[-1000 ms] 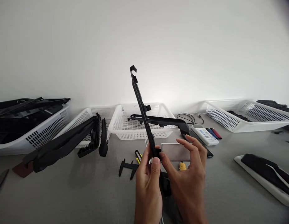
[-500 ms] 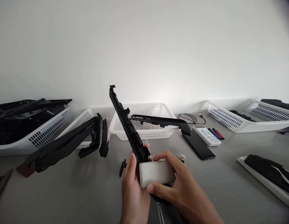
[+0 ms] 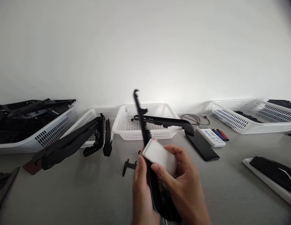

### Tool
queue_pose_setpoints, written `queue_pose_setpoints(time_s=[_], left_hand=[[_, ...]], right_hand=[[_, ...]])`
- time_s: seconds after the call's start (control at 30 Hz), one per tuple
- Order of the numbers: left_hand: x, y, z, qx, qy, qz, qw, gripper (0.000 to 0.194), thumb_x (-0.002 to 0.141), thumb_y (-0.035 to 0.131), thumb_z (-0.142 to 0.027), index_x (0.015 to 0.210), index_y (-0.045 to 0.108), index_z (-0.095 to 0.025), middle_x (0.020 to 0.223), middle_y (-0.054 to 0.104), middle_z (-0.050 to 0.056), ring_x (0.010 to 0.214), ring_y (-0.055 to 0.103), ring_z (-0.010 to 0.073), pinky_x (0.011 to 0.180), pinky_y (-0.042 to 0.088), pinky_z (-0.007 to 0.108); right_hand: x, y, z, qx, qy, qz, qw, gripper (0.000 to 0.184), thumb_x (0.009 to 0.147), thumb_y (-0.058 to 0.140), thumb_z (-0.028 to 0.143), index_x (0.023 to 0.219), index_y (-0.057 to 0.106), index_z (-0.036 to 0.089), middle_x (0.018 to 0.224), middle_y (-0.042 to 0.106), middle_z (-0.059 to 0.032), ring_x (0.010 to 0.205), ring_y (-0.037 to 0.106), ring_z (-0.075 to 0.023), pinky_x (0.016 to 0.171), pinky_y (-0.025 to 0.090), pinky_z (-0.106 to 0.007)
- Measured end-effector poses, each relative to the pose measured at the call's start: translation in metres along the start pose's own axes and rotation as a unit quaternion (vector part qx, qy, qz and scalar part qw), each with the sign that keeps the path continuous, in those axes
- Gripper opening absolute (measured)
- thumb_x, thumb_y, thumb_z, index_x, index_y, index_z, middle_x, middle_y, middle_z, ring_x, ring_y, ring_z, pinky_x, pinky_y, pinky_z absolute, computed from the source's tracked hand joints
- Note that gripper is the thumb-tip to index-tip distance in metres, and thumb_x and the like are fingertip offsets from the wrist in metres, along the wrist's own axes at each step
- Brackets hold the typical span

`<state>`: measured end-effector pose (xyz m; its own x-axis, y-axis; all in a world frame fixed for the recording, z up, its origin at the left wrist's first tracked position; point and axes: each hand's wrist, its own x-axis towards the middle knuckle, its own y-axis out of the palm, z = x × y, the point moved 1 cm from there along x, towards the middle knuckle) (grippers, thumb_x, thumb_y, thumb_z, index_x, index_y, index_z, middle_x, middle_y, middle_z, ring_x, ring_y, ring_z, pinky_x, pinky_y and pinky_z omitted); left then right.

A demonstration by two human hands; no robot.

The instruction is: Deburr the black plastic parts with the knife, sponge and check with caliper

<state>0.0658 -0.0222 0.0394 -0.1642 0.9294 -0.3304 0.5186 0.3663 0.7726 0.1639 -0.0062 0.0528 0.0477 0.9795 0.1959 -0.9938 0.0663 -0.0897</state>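
My left hand [image 3: 143,192] is closed round the lower part of a long, narrow black plastic trim piece [image 3: 142,120]. The piece stands slanted, its thin hooked end pointing up and its wider end down by my wrists. In my right hand [image 3: 186,181] a white rectangular block with rounded edges [image 3: 160,156] is gripped between thumb and fingers. The block lies against the trim piece, just above my left thumb. What it is made of, I cannot tell. A black caliper [image 3: 129,165] lies on the table to the left of my hands, partly hidden.
White baskets [image 3: 143,136] line the wall; the left basket [image 3: 49,136] is piled with black parts. More trim pieces [image 3: 65,143] lean on the baskets. At right are a black phone [image 3: 203,147], a white device [image 3: 210,136], a cable [image 3: 192,118] and a white-and-black object [image 3: 269,175].
The trim piece has turned more upright and shifted right, its lower end now showing between my hands. The white block has tilted with it. More of the caliper shows.
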Motion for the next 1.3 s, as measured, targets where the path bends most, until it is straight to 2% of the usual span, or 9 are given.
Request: queue_pose_setpoints(time_s=[0.1, 0.3, 0.43, 0.5, 0.63, 0.83, 0.97, 1.07, 1.3], left_hand=[[-0.004, 0.002, 0.019, -0.035, -0.039, 0.004, 0.999, 0.061, 0.092, 0.073, -0.068, 0.137, 0.079, -0.027, 0.149, 0.072, 0.013, 0.145, 0.061, 0.0407, 0.115, 0.056, 0.048], [-0.004, 0.009, 0.039, 0.005, 0.012, 0.086, 0.996, 0.057, 0.082, 0.084, -0.048, 0.133, 0.074, -0.027, 0.137, 0.078, 0.011, 0.140, 0.065, 0.0405, 0.119, 0.050, 0.054], [-0.007, 0.016, 0.055, 0.069, 0.041, 0.188, 0.979, 0.062, 0.078, 0.082, -0.032, 0.139, 0.076, -0.026, 0.153, 0.070, 0.011, 0.154, 0.050, 0.0413, 0.130, 0.036, 0.053], [-0.011, 0.017, 0.061, 0.092, 0.027, 0.198, 0.976, 0.065, 0.079, 0.078, -0.028, 0.145, 0.075, -0.027, 0.158, 0.066, 0.009, 0.158, 0.045, 0.0413, 0.132, 0.031, 0.052], [-0.013, 0.017, 0.065, 0.019, 0.008, 0.156, 0.988, 0.067, 0.077, 0.081, -0.035, 0.142, 0.077, -0.023, 0.149, 0.073, 0.011, 0.153, 0.052, 0.0431, 0.131, 0.036, 0.052], [-0.006, 0.013, 0.050, -0.125, -0.067, -0.051, 0.989, 0.065, 0.083, 0.075, -0.069, 0.123, 0.084, -0.019, 0.120, 0.083, 0.017, 0.128, 0.072, 0.0450, 0.109, 0.059, 0.052], [-0.003, 0.011, 0.032, -0.125, -0.029, -0.024, 0.991, 0.072, 0.084, 0.066, -0.076, 0.130, 0.081, -0.022, 0.121, 0.082, 0.017, 0.127, 0.072, 0.0426, 0.105, 0.061, 0.049], [-0.001, 0.010, 0.019, -0.110, -0.023, 0.004, 0.994, 0.066, 0.085, 0.067, -0.071, 0.129, 0.082, -0.024, 0.120, 0.083, 0.015, 0.128, 0.072, 0.0409, 0.105, 0.061, 0.047], [0.005, 0.006, 0.015, -0.110, -0.061, -0.074, 0.989, 0.059, 0.091, 0.066, -0.067, 0.122, 0.084, -0.020, 0.110, 0.083, 0.015, 0.118, 0.077, 0.0379, 0.101, 0.063, 0.044]], right_hand=[[-0.003, 0.007, -0.008, -0.030, -0.030, -0.142, 0.989, 0.050, 0.086, 0.085, 0.053, 0.123, 0.067, 0.024, 0.111, 0.075, -0.0083, 0.086, 0.071, -0.0237, 0.067, 0.057, -0.031], [0.007, -0.008, -0.012, -0.046, -0.037, -0.231, 0.971, 0.058, 0.080, 0.088, 0.057, 0.121, 0.069, 0.020, 0.104, 0.075, -0.0088, 0.077, 0.069, -0.0224, 0.062, 0.054, -0.032], [0.012, -0.022, -0.010, -0.049, -0.049, -0.367, 0.928, 0.064, 0.079, 0.089, 0.060, 0.125, 0.068, 0.020, 0.116, 0.071, -0.0116, 0.090, 0.069, -0.0267, 0.075, 0.053, -0.038], [0.012, -0.027, -0.010, -0.027, -0.059, -0.393, 0.917, 0.067, 0.080, 0.089, 0.059, 0.130, 0.067, 0.021, 0.119, 0.071, -0.0128, 0.098, 0.070, -0.0302, 0.080, 0.054, -0.041], [0.010, -0.029, -0.010, -0.041, -0.055, -0.290, 0.954, 0.058, 0.081, 0.088, 0.057, 0.123, 0.071, 0.021, 0.111, 0.076, -0.0114, 0.095, 0.072, -0.0310, 0.078, 0.057, -0.040], [0.005, -0.011, 0.001, -0.110, -0.160, -0.070, 0.978, 0.031, 0.085, 0.084, 0.045, 0.108, 0.077, 0.026, 0.142, 0.071, -0.0132, 0.127, 0.069, -0.0371, 0.101, 0.058, -0.050], [-0.001, 0.002, 0.001, -0.135, -0.168, 0.009, 0.976, 0.035, 0.084, 0.083, 0.037, 0.118, 0.079, 0.029, 0.155, 0.063, -0.0124, 0.136, 0.065, -0.0384, 0.097, 0.062, -0.049], [-0.007, 0.012, 0.001, -0.139, -0.156, 0.027, 0.977, 0.045, 0.085, 0.078, 0.028, 0.130, 0.078, 0.035, 0.159, 0.057, -0.0084, 0.139, 0.063, -0.0364, 0.100, 0.063, -0.048], [-0.010, 0.015, -0.005, -0.130, -0.158, -0.039, 0.978, 0.043, 0.093, 0.076, 0.033, 0.136, 0.075, 0.034, 0.128, 0.068, -0.0076, 0.114, 0.071, -0.0280, 0.086, 0.064, -0.037]])
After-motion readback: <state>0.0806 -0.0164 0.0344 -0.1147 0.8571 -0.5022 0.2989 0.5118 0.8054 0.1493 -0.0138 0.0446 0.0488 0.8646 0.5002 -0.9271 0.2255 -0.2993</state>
